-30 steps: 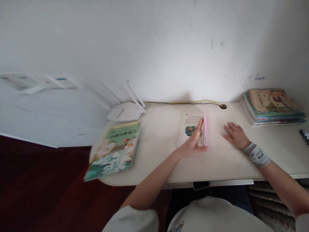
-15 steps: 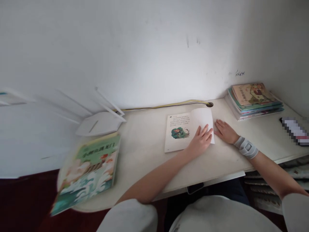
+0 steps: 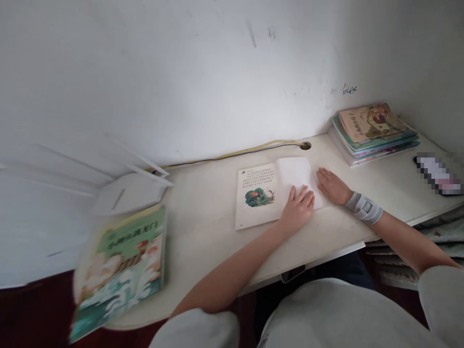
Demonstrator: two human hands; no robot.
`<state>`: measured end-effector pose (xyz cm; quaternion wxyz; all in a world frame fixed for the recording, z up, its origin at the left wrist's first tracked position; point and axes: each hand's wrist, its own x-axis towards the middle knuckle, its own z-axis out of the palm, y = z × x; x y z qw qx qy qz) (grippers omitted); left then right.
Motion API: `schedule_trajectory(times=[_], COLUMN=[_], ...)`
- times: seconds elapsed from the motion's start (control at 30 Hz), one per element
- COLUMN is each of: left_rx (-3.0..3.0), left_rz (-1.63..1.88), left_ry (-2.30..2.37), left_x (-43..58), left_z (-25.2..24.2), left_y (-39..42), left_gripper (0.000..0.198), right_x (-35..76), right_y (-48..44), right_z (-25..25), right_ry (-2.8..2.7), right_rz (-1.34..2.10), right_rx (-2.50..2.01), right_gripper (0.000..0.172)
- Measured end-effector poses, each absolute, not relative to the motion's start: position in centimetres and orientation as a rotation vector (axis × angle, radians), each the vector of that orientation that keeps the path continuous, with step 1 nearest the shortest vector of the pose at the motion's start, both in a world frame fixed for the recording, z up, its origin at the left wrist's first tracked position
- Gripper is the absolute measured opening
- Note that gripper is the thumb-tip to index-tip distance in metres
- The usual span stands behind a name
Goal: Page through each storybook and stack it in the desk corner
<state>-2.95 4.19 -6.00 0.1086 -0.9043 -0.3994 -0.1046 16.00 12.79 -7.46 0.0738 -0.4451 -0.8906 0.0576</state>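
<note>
An open book (image 3: pixel 257 212) lies on the white desk in front of me, its left page showing printed text and a green-and-orange picture. The right page is blank white. My left hand (image 3: pixel 297 210) rests on that right page with fingers spread, pressing near its lower part. Just beyond the book's right edge, my right hand (image 3: pixel 334 187) lies flat on the desk, palm down, fingers stretched out and holding nothing. A grey band (image 3: pixel 365 209) wraps my right wrist.
A green illustrated book (image 3: pixel 126 266) lies at the desk's left end, by a white router (image 3: pixel 130 192) with antennas. Several stacked books (image 3: pixel 377 130) stand at the back right, near a blurred-out phone (image 3: pixel 437 176). A yellow cable (image 3: pixel 250 149) runs along the wall into a desk hole (image 3: pixel 305 145).
The view has shifted, so most things on the desk sit further left in it. The right page lies flatter under my left hand; my right hand stays flat beside the book.
</note>
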Motion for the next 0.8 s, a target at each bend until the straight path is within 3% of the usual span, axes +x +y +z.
schedule_trajectory(times=[0.3,0.8], left_rx=[-2.709,-2.700], left_rz=[-0.128,-0.202], left_ry=[-1.239,-1.233], left_x=[-2.4,-1.8], left_z=[-5.1,-5.4], left_y=[4.1,3.2], left_gripper=[0.040,0.040], right_x=[15.9,15.9], right_y=[12.9,13.1], right_z=[-7.9,-8.0], right_ry=[-2.563,-2.401], right_rz=[0.228,0.305], right_rx=[-1.328,-1.268], right_gripper=[0.054,0.054])
